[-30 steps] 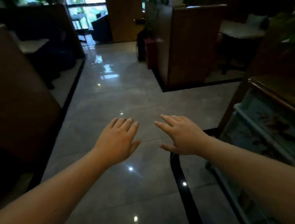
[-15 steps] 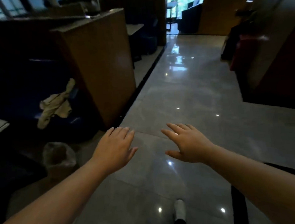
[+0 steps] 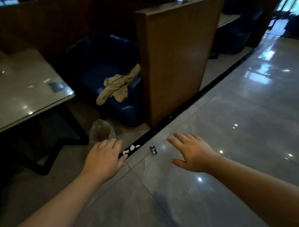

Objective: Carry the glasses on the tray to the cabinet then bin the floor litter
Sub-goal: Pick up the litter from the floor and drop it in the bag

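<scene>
Setting: a dim room with a glossy grey tiled floor, seen from the person's head looking down past both bare forearms.
Left hand: palm down, fingers held together and a little curled, holding nothing, hovering above the floor just left of the litter.
Right hand: palm down, fingers spread apart, empty, hovering just right of the litter.
Floor litter: several small white paper scraps lie on the black floor strip that runs diagonally across the tiles; one scrap is partly hidden at the left hand's fingertips. A small dark wrapper lies on the grey tile just beside them, between the two hands.
Bin: a small bin with a clear liner stands near the litter, just beyond the left hand, beside the foot of a table.
Nearby: a blue seat with a beige cloth draped on it, and a wooden partition.
Glasses and tray: not in view.
Step in hand: seemingly reaching down for the litter.
How to do it well: probably crouch low, pinch each flat scrap by an edge, gather the scraps in one hand and take the wrapper with the other, then drop everything straight into the bin.
</scene>
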